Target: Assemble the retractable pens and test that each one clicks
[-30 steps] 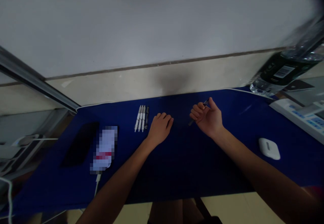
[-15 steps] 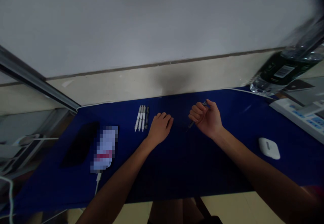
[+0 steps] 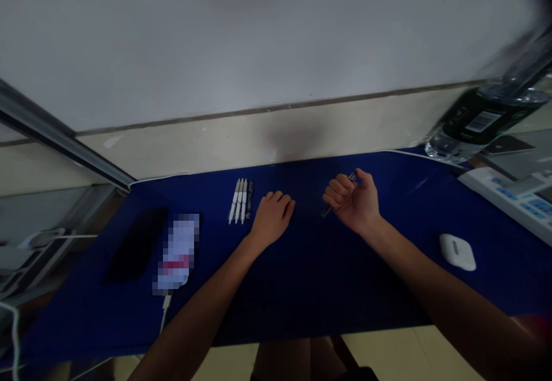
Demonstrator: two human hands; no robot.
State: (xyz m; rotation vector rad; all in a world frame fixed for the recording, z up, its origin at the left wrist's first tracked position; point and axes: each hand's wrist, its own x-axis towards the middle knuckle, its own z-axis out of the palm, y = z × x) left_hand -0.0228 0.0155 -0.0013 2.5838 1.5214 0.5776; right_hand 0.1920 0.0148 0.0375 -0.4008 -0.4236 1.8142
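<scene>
Blue cloth covers the table [image 3: 310, 295], which stands against a grey wall [image 3: 241, 42] with a paler band along its foot. Dark and slim, a pen [image 3: 326, 211] sits in the right hand [image 3: 356, 203]: the fingers are curled around it, the palm is turned up and inward, and the thumb is at its upper end. Its lower end slants down to the left; whether it touches the cloth, I cannot tell. To its left, the left hand [image 3: 273, 217] lies palm down, unclenched, with fingers slightly bent. Just left of that hand is a dark pen [image 3: 250, 200], and beside it three white pens [image 3: 239, 201] lie side by side. Farther left are a lit phone [image 3: 176, 251] with a white cable [image 3: 166, 306] and a flat black thing [image 3: 137, 246]. Well to the right lie a white case [image 3: 457, 251] and a white device [image 3: 509, 200] with blue keys. Behind them leans a bottle [image 3: 478, 119] with a dark label.
</scene>
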